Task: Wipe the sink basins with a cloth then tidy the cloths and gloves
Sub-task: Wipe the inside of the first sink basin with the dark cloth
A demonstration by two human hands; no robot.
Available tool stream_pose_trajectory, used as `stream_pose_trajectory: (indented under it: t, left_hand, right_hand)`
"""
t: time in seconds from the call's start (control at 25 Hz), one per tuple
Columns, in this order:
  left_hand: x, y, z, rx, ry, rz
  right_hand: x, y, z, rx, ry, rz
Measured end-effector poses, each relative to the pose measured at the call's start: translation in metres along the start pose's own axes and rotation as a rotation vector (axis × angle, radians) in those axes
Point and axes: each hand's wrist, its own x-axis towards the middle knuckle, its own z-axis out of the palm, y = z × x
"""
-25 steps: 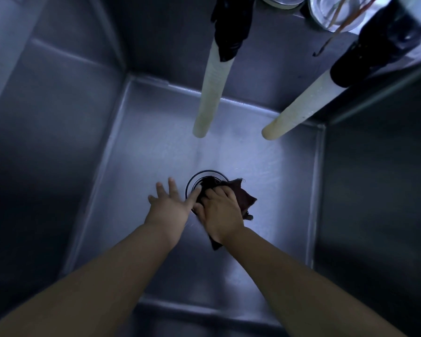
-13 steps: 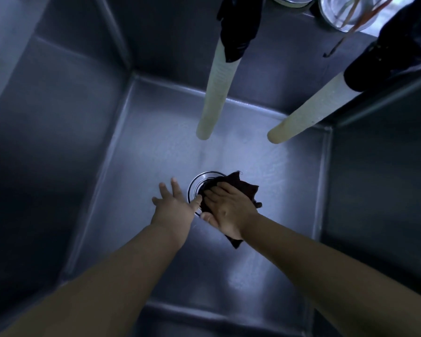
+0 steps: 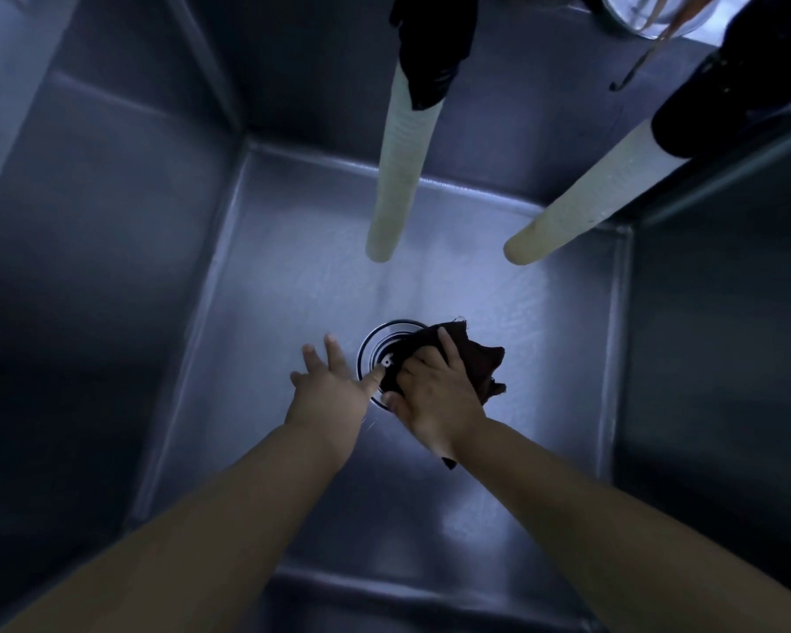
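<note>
I look straight down into a deep steel sink basin. A dark maroon cloth lies over the right half of the round drain on the basin floor. My right hand presses on the cloth, its fingers bent over it. Just left of the drain, my left hand rests on the basin floor with fingers spread and straight, thumb tip at the drain's rim. Part of the cloth is hidden under my right hand.
Two pale hoses hang into the basin from above, one hose at centre and a second hose slanting in from the right, each with a dark wrap at its top. A metal bowl sits at the top right edge. Steel walls rise on all sides.
My right hand has slid the cloth a little to the right and turned over the drain, baring more of the drain's left side. My left hand has stayed in place.
</note>
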Motion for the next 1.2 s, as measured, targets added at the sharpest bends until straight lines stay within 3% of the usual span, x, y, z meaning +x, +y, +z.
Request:
stream_pose_trajectory:
  t: [0.24,0.48,0.72,1.0,1.2]
  left_hand:
    - [0.001,0.002,0.0,-0.031,0.001,-0.011]
    - [-0.001,0.004,-0.003,-0.021,-0.008,-0.017]
    - [-0.005,0.002,0.002,-0.01,0.082,-0.035]
    - [-0.001,-0.005,0.008,-0.054,0.088,-0.014]
    - [0.0,-0.014,0.011,-0.113,0.101,0.032]
  right_hand:
    - [-0.001,0.0,0.004,-0.067,0.044,-0.052]
    - [-0.048,0.02,0.03,-0.09,0.2,-0.015]
    - [-0.066,0.063,0.026,-0.083,0.303,0.339]
    - [0.004,0.106,-0.004,-0.061,0.323,0.615]
    - [0.08,0.092,-0.026,-0.018,0.339,0.581]
